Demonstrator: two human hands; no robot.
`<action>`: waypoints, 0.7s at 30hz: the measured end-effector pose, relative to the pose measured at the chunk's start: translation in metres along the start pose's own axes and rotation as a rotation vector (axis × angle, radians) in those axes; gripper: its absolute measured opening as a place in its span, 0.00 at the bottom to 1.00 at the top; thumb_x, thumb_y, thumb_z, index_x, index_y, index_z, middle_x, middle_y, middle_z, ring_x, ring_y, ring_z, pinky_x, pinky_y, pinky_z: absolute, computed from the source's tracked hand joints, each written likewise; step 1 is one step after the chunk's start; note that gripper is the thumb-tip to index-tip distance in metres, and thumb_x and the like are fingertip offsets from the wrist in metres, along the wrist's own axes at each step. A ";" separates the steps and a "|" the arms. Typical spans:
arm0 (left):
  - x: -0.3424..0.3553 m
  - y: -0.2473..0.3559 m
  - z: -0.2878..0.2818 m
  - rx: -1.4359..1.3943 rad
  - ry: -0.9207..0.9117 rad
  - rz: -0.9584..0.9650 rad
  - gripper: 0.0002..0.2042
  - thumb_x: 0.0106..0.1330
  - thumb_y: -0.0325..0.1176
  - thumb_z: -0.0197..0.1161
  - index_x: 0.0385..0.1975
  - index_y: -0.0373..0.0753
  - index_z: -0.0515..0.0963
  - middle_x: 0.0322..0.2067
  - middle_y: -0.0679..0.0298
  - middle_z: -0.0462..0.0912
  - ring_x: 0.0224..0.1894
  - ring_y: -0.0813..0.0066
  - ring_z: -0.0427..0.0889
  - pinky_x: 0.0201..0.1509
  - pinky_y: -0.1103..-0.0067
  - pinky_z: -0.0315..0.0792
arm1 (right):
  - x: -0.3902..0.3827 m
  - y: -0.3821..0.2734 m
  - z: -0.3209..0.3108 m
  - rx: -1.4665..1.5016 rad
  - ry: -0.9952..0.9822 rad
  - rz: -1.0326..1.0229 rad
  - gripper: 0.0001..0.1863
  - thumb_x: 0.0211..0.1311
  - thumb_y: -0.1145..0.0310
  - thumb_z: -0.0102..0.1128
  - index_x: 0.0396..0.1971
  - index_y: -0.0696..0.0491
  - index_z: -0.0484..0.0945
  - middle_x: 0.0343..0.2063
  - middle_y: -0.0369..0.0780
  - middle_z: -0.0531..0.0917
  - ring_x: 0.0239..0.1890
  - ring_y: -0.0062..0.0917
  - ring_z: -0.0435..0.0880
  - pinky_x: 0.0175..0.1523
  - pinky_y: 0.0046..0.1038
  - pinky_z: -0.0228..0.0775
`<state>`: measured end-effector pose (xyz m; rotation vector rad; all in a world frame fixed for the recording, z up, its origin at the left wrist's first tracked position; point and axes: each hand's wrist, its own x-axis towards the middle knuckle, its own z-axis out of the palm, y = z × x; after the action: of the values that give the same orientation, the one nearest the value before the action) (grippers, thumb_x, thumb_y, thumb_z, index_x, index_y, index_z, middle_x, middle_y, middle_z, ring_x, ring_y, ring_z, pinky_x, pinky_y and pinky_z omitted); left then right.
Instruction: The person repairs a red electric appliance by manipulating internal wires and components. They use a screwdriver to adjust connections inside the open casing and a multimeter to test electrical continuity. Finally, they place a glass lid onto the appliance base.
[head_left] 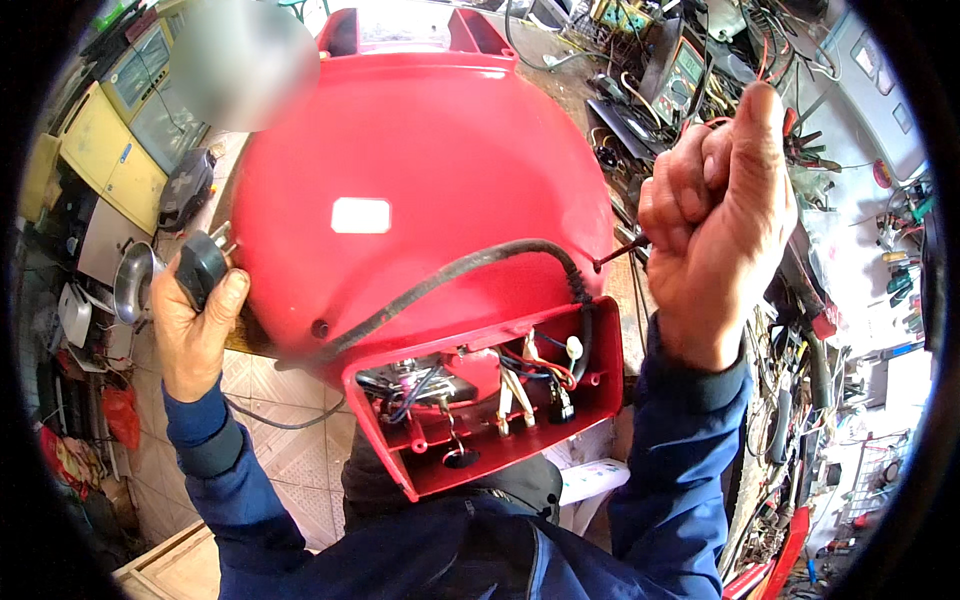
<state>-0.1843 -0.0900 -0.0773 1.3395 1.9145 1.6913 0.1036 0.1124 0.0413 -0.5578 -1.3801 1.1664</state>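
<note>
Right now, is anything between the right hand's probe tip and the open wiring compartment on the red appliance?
Nothing solid blocks it. The right hand holds a thin probe whose tip sits just above the black power cord, where the cord bends down into the open wiring compartment. The left hand holds the plug on the far side.

red appliance shell, wiring exposed, black plug

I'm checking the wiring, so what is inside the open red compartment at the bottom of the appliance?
Inside the open compartment lie red, black and white wires, white connectors and a black cord that enters at its upper right corner. Whatever sits deeper inside the red shell is covered.
</note>
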 end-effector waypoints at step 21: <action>0.002 0.003 0.003 0.024 -0.017 0.050 0.18 0.69 0.45 0.69 0.49 0.37 0.81 0.26 0.77 0.74 0.23 0.91 0.65 0.26 0.88 0.59 | 0.026 0.007 -0.019 0.345 -0.472 0.308 0.32 0.73 0.41 0.47 0.14 0.48 0.62 0.09 0.32 0.60 0.09 0.17 0.52 0.14 0.24 0.43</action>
<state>-0.1822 -0.0870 -0.0752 1.4172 1.9138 1.6793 0.1141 0.1437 0.0434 -0.2566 -1.4663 1.8300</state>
